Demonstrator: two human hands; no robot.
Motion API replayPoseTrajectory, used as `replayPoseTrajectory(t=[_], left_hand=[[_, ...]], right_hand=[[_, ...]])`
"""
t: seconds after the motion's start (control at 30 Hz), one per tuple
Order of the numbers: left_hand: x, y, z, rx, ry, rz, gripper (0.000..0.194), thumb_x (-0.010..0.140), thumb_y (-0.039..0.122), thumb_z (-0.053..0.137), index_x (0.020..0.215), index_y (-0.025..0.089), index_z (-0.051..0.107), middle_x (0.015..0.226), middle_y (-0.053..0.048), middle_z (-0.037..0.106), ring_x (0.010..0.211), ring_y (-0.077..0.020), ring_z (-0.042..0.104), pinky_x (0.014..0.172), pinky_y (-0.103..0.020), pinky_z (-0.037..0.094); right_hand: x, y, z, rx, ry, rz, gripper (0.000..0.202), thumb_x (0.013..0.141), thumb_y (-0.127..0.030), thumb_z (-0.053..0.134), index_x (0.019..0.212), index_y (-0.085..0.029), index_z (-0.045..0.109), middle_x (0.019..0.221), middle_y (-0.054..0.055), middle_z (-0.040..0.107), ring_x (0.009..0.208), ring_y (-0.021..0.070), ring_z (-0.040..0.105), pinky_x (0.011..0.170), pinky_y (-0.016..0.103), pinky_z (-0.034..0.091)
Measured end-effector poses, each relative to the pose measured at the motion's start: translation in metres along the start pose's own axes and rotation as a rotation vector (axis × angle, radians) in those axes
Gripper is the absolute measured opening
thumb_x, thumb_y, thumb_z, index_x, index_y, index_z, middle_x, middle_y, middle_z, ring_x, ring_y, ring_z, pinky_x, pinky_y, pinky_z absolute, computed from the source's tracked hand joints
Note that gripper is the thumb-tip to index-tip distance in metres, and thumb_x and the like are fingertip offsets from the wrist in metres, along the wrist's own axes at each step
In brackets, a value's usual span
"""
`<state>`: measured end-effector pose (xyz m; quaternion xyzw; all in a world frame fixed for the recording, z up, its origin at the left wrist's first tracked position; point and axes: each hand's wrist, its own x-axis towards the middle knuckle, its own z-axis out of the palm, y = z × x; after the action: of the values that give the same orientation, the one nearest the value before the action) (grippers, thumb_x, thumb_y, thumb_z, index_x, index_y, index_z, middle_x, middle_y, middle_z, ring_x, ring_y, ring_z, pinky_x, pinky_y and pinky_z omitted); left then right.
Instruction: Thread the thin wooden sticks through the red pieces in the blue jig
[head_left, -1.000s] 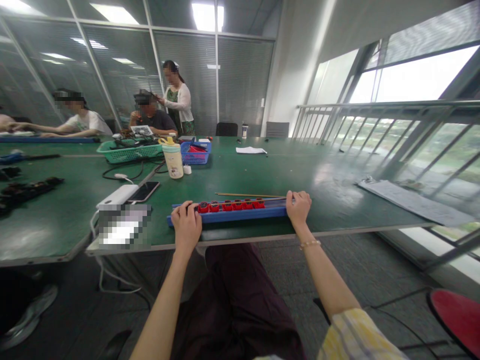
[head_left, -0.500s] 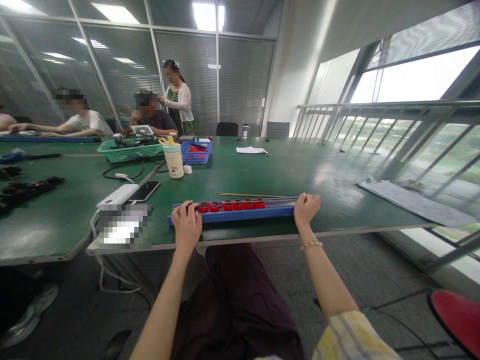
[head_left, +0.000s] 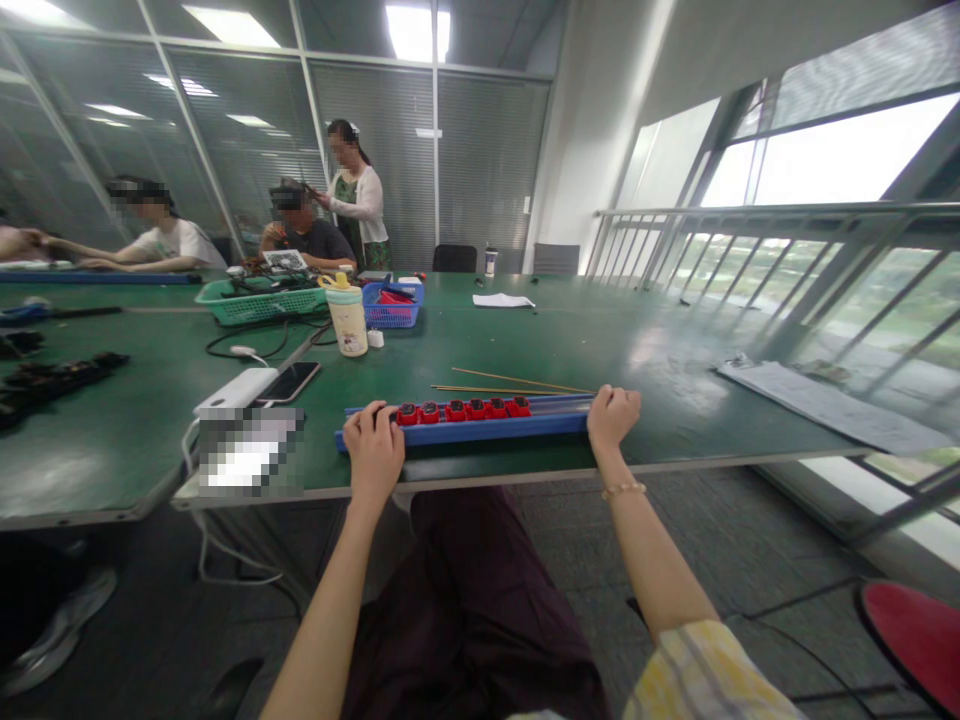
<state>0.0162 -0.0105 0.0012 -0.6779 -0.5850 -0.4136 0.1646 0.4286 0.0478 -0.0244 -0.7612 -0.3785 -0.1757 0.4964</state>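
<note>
A long blue channel-shaped rail (head_left: 480, 432) lies along the near edge of the table. Several red blocks with dark tops (head_left: 477, 409) sit in a row in its groove. My left hand (head_left: 373, 445) is closed over the rail's left end, its fingers covering the leftmost part of the row. At the other end, my right hand (head_left: 614, 416) is a closed fist against the rail. A thin brass-coloured rod (head_left: 517, 378) runs leftward from this fist, slanting behind the rail. Another thin rod (head_left: 487, 389) lies on the table just beyond the rail.
Left of the rail are a phone (head_left: 290, 382), a white power bank (head_left: 235, 390) and cables. Farther back stand a cream cup (head_left: 348, 322), a green basket (head_left: 259, 306) and a blue basket (head_left: 391, 312). A clipboard (head_left: 832, 405) lies right. Several people are across the table.
The thin rod at my right fist has swung away from me, from across the red blocks to behind the rail. Both hands stay at the rail's ends.
</note>
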Motion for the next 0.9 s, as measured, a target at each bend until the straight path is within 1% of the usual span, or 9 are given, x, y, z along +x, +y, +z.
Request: replayPoseTrajectory(t=[0.13,0.33,0.4,0.57,0.7,0.9], left_hand=[[-0.0005,-0.0005,-0.0004,-0.001,0.001,0.005,0.032,0.093,0.025,0.042,0.117,0.018,0.062,0.131,-0.013,0.054,0.115,-0.0300,0.040,0.103,-0.048,0.036],[-0.0001,-0.0002,-0.0006,0.004,0.009,0.009,0.032,0.094,0.025,0.042,0.117,0.018,0.062,0.130,-0.013,0.055,0.114,-0.0298,0.040,0.103,-0.048,0.036],[0.0000,0.0000,-0.0004,0.005,0.008,0.010,0.032,0.094,0.025,0.042,0.117,0.018,0.062,0.130,-0.013,0.055,0.114,-0.0296,0.040,0.104,-0.048,0.036],[0.0001,0.0002,-0.0001,0.015,0.008,0.005,0.031,0.094,0.026,0.042,0.116,0.018,0.062,0.130,-0.012,0.054,0.115,-0.0299,0.040,0.104,-0.048,0.036],[0.0001,0.0001,-0.0002,0.016,0.010,0.005,0.031,0.094,0.026,0.042,0.117,0.018,0.062,0.130,-0.012,0.055,0.114,-0.0297,0.041,0.104,-0.048,0.037],[-0.0006,-0.0007,-0.0004,-0.005,0.011,0.000,0.031,0.093,0.025,0.042,0.116,0.019,0.062,0.131,-0.012,0.054,0.115,-0.0302,0.041,0.103,-0.049,0.037]], right_hand=[[-0.0011,-0.0003,0.0005,-0.012,-0.026,-0.056,0.030,0.090,-0.030,0.037,0.084,-0.014,0.062,0.100,0.018,0.059,0.100,0.0277,0.050,0.085,0.039,0.037],[-0.0025,-0.0016,0.0042,-0.005,-0.019,-0.228,0.029,0.091,-0.028,0.036,0.080,-0.016,0.060,0.097,0.015,0.056,0.097,0.0257,0.048,0.083,0.037,0.035],[-0.0029,-0.0020,0.0055,-0.020,-0.015,-0.266,0.029,0.092,-0.029,0.036,0.079,-0.016,0.060,0.096,0.014,0.056,0.096,0.0251,0.048,0.083,0.036,0.035],[-0.0039,-0.0018,0.0068,-0.023,-0.033,-0.301,0.033,0.094,-0.035,0.037,0.085,-0.015,0.062,0.099,0.015,0.057,0.097,0.0254,0.048,0.083,0.036,0.035],[-0.0037,-0.0004,0.0076,-0.003,-0.083,-0.321,0.036,0.095,-0.040,0.039,0.089,-0.015,0.065,0.102,0.015,0.057,0.098,0.0256,0.049,0.085,0.037,0.036],[-0.0024,0.0025,0.0098,0.031,-0.109,-0.328,0.042,0.097,-0.048,0.038,0.092,-0.016,0.066,0.102,0.014,0.058,0.101,0.0253,0.051,0.084,0.035,0.038]])
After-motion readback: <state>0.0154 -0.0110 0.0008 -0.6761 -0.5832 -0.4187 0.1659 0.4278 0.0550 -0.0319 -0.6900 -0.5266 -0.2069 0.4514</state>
